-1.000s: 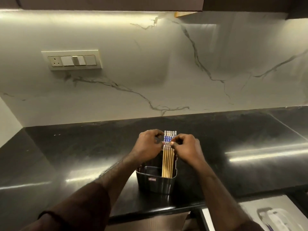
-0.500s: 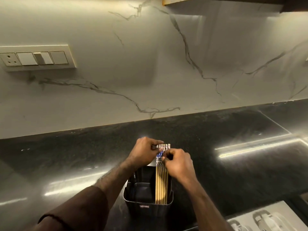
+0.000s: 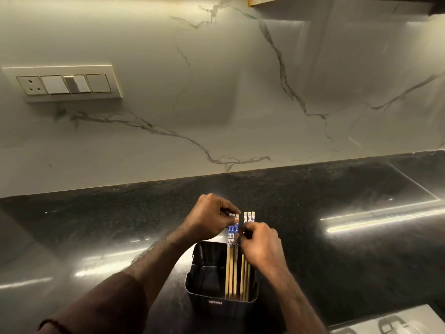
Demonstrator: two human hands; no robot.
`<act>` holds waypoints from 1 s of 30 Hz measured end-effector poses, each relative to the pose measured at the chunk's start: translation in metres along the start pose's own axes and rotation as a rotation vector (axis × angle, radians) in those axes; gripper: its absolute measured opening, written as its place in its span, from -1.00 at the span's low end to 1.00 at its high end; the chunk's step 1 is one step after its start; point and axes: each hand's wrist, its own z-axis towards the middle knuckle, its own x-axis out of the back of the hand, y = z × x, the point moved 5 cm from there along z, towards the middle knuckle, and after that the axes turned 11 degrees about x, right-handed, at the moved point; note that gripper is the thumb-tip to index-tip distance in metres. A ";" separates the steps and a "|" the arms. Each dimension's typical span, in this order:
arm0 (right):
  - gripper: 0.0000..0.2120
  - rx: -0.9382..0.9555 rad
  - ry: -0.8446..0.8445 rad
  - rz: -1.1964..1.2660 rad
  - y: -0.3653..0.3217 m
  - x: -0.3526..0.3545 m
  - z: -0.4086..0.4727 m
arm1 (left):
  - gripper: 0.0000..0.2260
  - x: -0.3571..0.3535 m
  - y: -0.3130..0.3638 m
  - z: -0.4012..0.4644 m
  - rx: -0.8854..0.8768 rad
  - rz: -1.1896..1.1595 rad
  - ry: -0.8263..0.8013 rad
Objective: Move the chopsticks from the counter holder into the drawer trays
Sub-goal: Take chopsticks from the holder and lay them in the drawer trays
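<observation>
Since before, I've split the chopsticks (image 3: 232, 259) in the holder (image 3: 220, 302): left hand (image 3: 208, 219) pinches three tops, right hand (image 3: 261, 245) seemingly pinches the rest, shafts upright.

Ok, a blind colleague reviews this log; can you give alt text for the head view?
Two hands split upright bamboo chopsticks with blue-patterned tops standing in a black rectangular holder on a glossy black counter: the left hand pinches one group's tops, the right hand grips the other.
</observation>
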 end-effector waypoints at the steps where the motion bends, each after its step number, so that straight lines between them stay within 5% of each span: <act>1: -0.81 0.005 -0.010 0.009 -0.001 0.001 0.000 | -0.85 0.004 0.004 -0.002 -0.006 0.006 -0.003; 21: -0.88 0.248 -0.223 0.591 -0.076 0.021 -0.130 | -0.76 0.173 0.116 -0.144 -0.276 -0.367 0.230; 30: -0.83 0.107 -0.247 0.727 -0.064 0.027 -0.261 | -0.73 0.142 0.130 -0.224 -0.242 -0.656 0.111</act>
